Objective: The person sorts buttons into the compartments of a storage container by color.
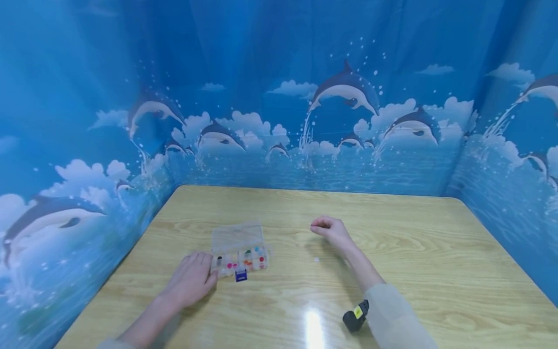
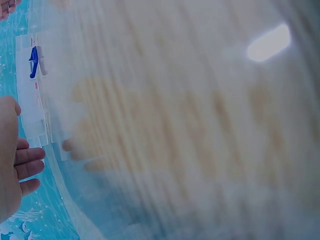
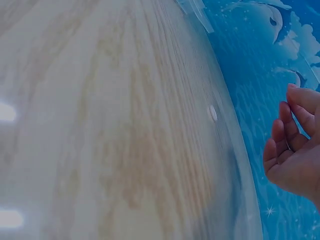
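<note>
A clear plastic compartment box [image 1: 240, 259] stands on the table, its see-through lid [image 1: 237, 236] folded back and a blue latch [image 1: 241, 276] at its front. Small colourful pieces [image 1: 248, 262] lie in its compartments. My left hand [image 1: 192, 278] rests against the box's left end, thumb at the front corner and fingers loosely extended. Over the table to the right of the box, my right hand [image 1: 333, 231] brings thumb and index fingertips together; I cannot tell whether something tiny is between them. In the right wrist view its other fingers [image 3: 280, 131] bend loosely.
A small white disc [image 1: 317, 260] lies on the wood-grain table [image 1: 414, 252] below the right hand. A black device with a yellow mark [image 1: 356, 316] sits at the right sleeve. Blue dolphin-print curtains [image 1: 261, 72] border the table behind and at both sides.
</note>
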